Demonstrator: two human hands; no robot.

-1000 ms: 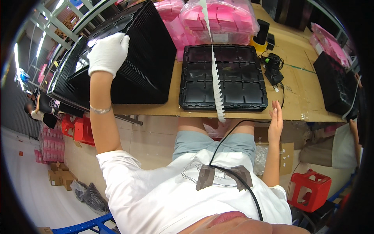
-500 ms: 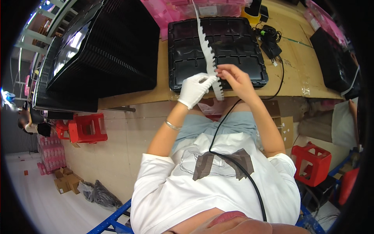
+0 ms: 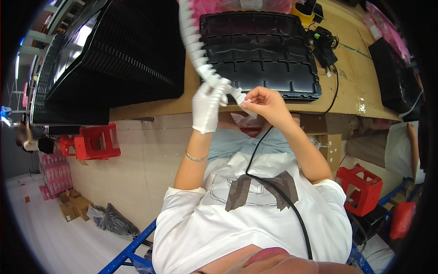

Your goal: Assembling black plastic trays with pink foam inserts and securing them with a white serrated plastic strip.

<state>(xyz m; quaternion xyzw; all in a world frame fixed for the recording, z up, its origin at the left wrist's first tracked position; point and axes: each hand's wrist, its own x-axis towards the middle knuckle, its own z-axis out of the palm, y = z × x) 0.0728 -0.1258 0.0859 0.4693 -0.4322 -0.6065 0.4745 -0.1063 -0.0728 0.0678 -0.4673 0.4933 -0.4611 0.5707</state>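
Note:
A long white strip with a notched, toothed edge (image 3: 196,54) runs from the upper left down to my hands, above the table's front edge. My left hand (image 3: 207,105), in a white glove, is closed on the strip partway along. Bare-skinned, my right hand (image 3: 264,104) pinches the strip near its lower end between thumb and fingers. Behind the hands a black plastic tray (image 3: 260,55) with moulded compartments lies on the table. Part of the strip is hidden by the gloved fingers.
A tall stack of black trays (image 3: 132,59) stands at the left of the cardboard-covered table (image 3: 351,91). Black adapters with cables (image 3: 325,48) lie right of the single tray. A black cable (image 3: 273,186) hangs over my shirt. Red stools (image 3: 98,142) stand on the floor.
The strip has swung left from nearly upright to a slant. My left hand has moved left; my right hand has come slightly lower and holds the strip's lower part.

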